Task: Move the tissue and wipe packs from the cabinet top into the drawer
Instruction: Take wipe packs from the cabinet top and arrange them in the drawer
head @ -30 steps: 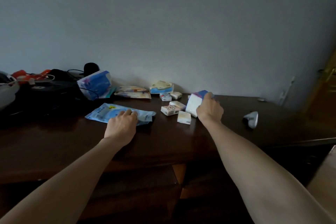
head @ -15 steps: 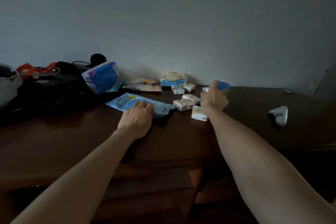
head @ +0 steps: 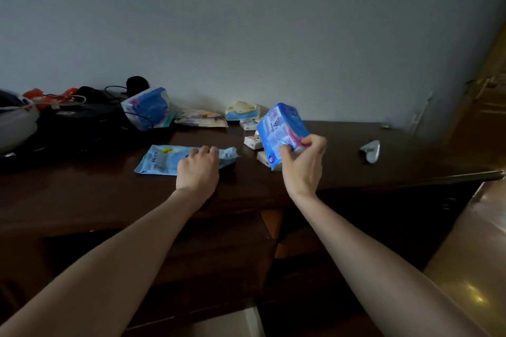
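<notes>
tissue pack (head: 279, 131) | right hand (head: 302, 161) fingers curled gripping it, lifted | left hand (head: 198, 169) fingers bent, resting on wipe pack (head: 161, 160)

A dim room in a home: a dark wooden cabinet (head: 82, 200) against a plain painted wall (head: 246, 22), its top littered with tissue packs (head: 242, 111) (several small ones), cables (head: 115, 89) and household clutter.

Left hand (head: 197, 169) palm-down, fingers curled, right hand (head: 301, 161) raised in a pinching grip, both forearms extended
</notes>
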### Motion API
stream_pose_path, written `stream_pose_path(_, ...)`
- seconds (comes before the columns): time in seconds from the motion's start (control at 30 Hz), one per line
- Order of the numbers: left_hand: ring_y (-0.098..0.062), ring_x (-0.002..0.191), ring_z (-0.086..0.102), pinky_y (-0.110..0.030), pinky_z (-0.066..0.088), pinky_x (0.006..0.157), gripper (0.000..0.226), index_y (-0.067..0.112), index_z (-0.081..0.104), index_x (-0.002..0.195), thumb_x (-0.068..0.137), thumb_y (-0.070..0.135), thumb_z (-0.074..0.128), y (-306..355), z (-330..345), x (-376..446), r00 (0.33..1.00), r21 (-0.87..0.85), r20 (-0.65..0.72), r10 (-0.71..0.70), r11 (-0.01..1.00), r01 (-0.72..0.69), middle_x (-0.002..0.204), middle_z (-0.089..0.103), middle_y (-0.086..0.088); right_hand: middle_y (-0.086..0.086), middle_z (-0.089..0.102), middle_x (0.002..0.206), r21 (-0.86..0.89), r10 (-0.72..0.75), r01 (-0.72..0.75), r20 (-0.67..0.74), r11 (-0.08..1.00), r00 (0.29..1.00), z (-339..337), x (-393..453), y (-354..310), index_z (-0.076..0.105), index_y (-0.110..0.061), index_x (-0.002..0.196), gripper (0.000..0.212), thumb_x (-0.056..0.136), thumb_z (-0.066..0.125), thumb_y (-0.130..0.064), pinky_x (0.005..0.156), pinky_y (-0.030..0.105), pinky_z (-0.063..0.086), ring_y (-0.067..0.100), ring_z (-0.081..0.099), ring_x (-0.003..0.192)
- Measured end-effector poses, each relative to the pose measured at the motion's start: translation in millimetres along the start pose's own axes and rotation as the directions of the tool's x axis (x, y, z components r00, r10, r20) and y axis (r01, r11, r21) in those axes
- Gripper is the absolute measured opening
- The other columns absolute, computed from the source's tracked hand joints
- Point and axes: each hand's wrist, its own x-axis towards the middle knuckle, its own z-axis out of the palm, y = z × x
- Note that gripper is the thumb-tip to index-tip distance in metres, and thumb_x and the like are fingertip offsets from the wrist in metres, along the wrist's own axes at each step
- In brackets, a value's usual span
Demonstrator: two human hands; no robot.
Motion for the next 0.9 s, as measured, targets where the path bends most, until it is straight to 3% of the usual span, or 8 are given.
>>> stream_pose_path(0.07, -0.028, 0.106, 0.059, -0.039, 0.046, 0.064, 0.016, 0.016, 0.058, 0.115, 0.100, 0.019, 0.054, 4.6, -12.1, -29.0, 0.999, -0.058, -0.052, -0.007, 0.998, 0.004, 0.110, 0.065, -0.005, 0.001, 0.048, 0.127, 0.166, -0.059, 0.057, 0.008, 0.984, 0.998, -19.9, -38.6, -7.0, 0.035, -0.021, 0.110, 0.041, 0.080, 0.060, -0.033, 0.069, 0.009, 0.041, -0.003, 0.058, 0.093)
stream_pose_path(0.13, -0.031, 0.101, 0.058, -0.042, 0.046, 0.067, 0.015, 0.014, 0.060, 0.113, 0.098, 0.018, 0.058, 9.1, -19.5, -70.0, 0.990, -0.061, -0.140, 0.034, 0.997, -0.043, 0.105, 0.064, -0.007, 0.007, 0.048, 0.131, 0.307, -0.079, 0.076, -0.002, 0.949, 0.997, -37.3, -83.7, -7.5, 0.038, -0.013, 0.117, 0.042, 0.082, 0.058, -0.022, 0.079, 0.002, 0.039, -0.006, 0.054, 0.104)
stream_pose_path(0.33, -0.031, 0.084, 0.053, -0.041, 0.038, 0.068, 0.014, 0.018, 0.052, 0.100, 0.096, 0.017, 0.065, -8.8, 9.2, -224.1, 0.920, -0.085, -0.373, 0.122, 0.983, -0.165, 0.102, 0.059, -0.005, 0.008, 0.046, 0.131, 0.488, 0.066, -0.130, 0.147, 0.863, 0.987, -84.2, -221.0, 23.3, 0.036, -0.019, 0.126, 0.043, 0.085, 0.050, -0.023, 0.081, 0.025, 0.055, 0.016, 0.059, 0.118)
stream_pose_path(0.47, -0.028, 0.086, 0.055, -0.038, 0.039, 0.070, 0.005, 0.016, 0.056, 0.103, 0.099, 0.019, 0.059, -25.5, 48.0, -315.2, 0.939, -0.119, -0.299, 0.167, 0.970, -0.210, 0.104, 0.059, -0.004, 0.009, 0.051, 0.124, 0.373, 0.119, -0.231, 0.298, 0.899, 0.947, -106.1, -285.2, 62.9, 0.040, -0.021, 0.123, 0.043, 0.082, 0.051, -0.027, 0.081, 0.022, 0.051, 0.020, 0.060, 0.109)
stream_pose_path(0.6, -0.014, 0.086, 0.052, -0.028, 0.036, 0.077, 0.003, 0.021, 0.053, 0.099, 0.096, 0.021, 0.053, -35.1, 82.1, -368.1, 0.989, -0.253, -0.144, -0.034, 0.967, -0.004, 0.093, 0.057, 0.004, 0.000, 0.057, 0.118, 0.023, 0.312, -0.360, 0.445, 0.933, 0.839, -104.3, -326.7, 95.0, 0.043, -0.032, 0.118, 0.045, 0.077, 0.059, -0.039, 0.078, 0.024, 0.044, 0.021, 0.061, 0.101)
stream_pose_path(0.73, -0.008, 0.083, 0.047, -0.020, 0.032, 0.062, 0.006, 0.023, 0.054, 0.097, 0.099, 0.024, 0.049, -53.5, 108.2, -398.8, 0.984, -0.288, -0.010, -0.179, 0.943, 0.168, 0.087, 0.053, 0.009, 0.001, 0.051, 0.123, -0.363, 0.201, 0.065, 0.646, 0.930, 0.736, -92.9, -350.4, 125.0, 0.050, -0.023, 0.118, 0.053, 0.073, 0.078, -0.030, 0.069, 0.035, 0.050, 0.025, 0.055, 0.111)
stream_pose_path(0.8, -0.011, 0.086, 0.052, -0.022, 0.037, 0.057, 0.021, 0.023, 0.055, 0.098, 0.103, 0.033, 0.037, -57.7, 118.2, -402.9, 0.976, -0.277, 0.055, -0.210, 0.936, 0.217, 0.087, 0.058, 0.008, 0.008, 0.051, 0.127, -0.464, 0.173, 0.350, 0.769, 0.814, 0.616, -92.4, -363.8, 141.8, 0.055, -0.015, 0.122, 0.057, 0.074, 0.081, -0.033, 0.066, 0.035, 0.054, 0.029, 0.055, 0.110)
stream_pose_path(0.9, -0.016, 0.084, 0.062, -0.032, 0.048, 0.058, 0.022, 0.021, 0.060, 0.100, 0.101, 0.033, 0.042, -54.2, 136.8, -402.0, 0.962, -0.243, 0.197, -0.190, 0.941, 0.235, 0.089, 0.063, 0.004, 0.013, 0.049, 0.136, -0.422, 0.202, 0.672, 0.901, 0.609, 0.383, -89.7, -388.1, 158.9, 0.054, -0.015, 0.134, 0.048, 0.093, 0.066, -0.034, 0.086, 0.040, 0.053, 0.033, 0.052, 0.118)
